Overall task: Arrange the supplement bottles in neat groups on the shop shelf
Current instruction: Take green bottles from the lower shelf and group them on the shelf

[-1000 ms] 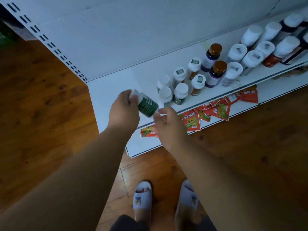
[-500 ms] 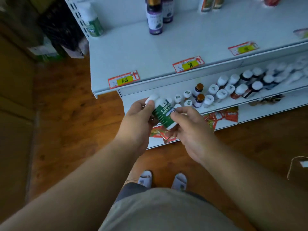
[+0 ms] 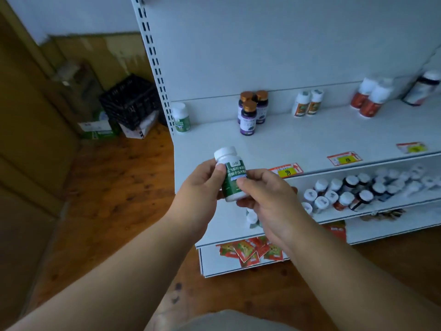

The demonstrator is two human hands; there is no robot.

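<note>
Raised bottle [image 3: 232, 174] between both grips.

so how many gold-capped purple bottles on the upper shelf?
3. All clustered at the back of the upper shelf: back left bottle, back right bottle, front bottle. More could be hidden behind them.

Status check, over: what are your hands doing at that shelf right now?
Left hand and right hand both grip green-label bottle, upright, in front of upper shelf. Matching bottle stands at shelf's far left. Path there unobstructed.
</note>
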